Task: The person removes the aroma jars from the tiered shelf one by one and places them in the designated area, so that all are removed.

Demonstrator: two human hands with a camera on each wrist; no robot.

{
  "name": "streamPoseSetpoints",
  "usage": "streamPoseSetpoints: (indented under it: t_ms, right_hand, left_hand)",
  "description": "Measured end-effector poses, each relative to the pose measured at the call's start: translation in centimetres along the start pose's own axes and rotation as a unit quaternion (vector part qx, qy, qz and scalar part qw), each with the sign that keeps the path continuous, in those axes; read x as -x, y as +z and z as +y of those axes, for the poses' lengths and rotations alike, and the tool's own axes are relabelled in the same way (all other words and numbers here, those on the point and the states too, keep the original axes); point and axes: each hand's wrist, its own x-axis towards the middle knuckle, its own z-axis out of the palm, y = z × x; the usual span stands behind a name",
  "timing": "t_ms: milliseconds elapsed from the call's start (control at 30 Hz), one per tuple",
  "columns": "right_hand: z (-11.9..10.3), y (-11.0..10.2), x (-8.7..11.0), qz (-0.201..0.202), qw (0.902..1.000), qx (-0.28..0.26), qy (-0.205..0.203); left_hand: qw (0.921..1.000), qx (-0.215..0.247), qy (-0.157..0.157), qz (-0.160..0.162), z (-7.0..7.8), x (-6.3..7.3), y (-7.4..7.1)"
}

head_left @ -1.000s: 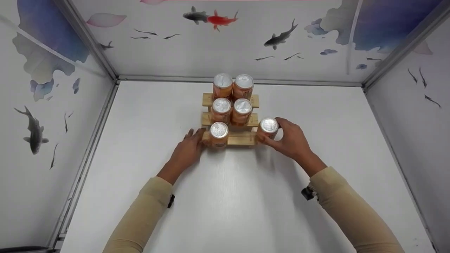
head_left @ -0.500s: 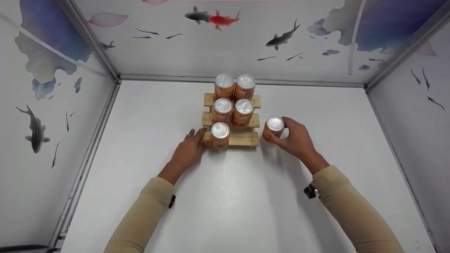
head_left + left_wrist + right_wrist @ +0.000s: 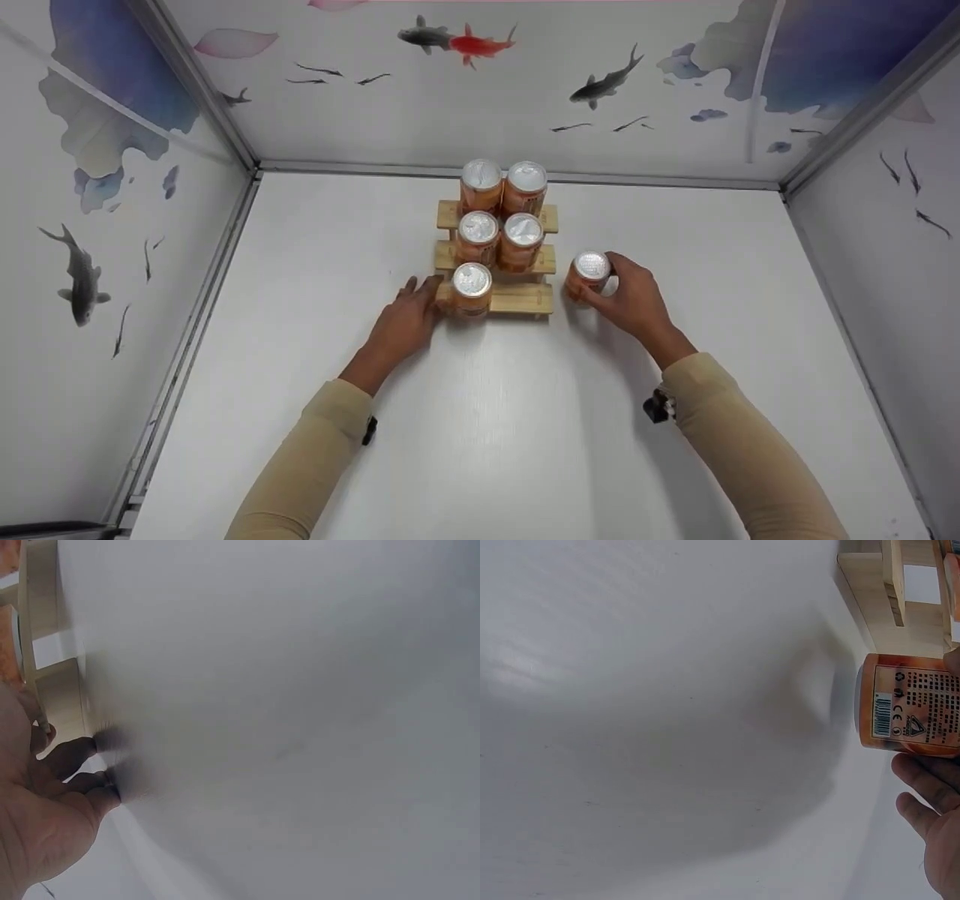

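Held can (image 3: 582, 288): stands upright at four o'clock of the wooden rack (image 3: 525, 298), just beside it; whether its base touches the table (image 3: 480, 420), I cannot tell from here.
Right hand (image 3: 637, 301): fingers clamped round the can's side, below its silvery top (image 3: 592, 265).
Left hand (image 3: 403, 324): touches the rack's end at eight o'clock; whether its fingers pinch the wood, I cannot tell.
Five other cans (image 3: 520, 244): upright on three steps.
Handling: probably stiff and slick, weighty if full; best gripped mid-body.
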Motion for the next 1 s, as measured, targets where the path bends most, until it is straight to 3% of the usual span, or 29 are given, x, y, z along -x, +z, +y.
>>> streamPoseSetpoints:
  t_ms: [400,1000]
  right_hand:
    - [0.59,0.79,-0.6,-0.012,0.9995,-0.02,0.019]
    - [0.92,0.8,-0.84,-0.019,0.999,-0.034,0.022]
  left_hand:
    - [0.9999,0.008,-0.014,-0.001,-0.06,-0.14,0.22]
    - [1.0,0.006,-0.007,0.001,-0.2,-0.49,0.09]
